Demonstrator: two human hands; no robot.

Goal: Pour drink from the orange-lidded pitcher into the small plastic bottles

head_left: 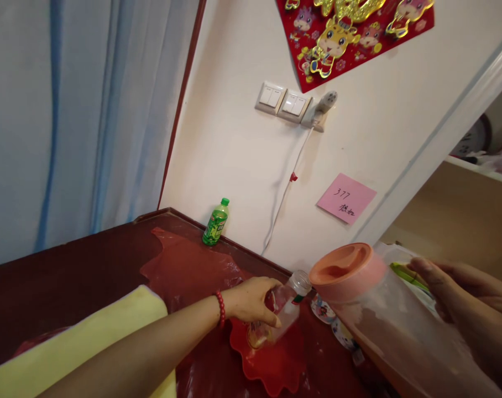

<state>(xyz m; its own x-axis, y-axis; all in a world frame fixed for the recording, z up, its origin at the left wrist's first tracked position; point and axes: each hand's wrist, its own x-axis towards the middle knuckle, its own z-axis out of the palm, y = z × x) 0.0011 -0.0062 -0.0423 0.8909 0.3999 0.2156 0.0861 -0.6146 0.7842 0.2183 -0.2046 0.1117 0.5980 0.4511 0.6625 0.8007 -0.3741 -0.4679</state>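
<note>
We held a clear bottle (291,318) in our left hand (257,304) at lower centre, gripped a tilted jug (417,337) in our right hand (466,304) at lower right, its orange lid (342,264) just beside the bottle, a red mat (276,367) beneath on the worktop (89,271).

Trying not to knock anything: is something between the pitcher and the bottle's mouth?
Nothing visible. The orange lid of the pitcher is right by the mouth of the bottle; whether they touch, I can't tell.
</note>
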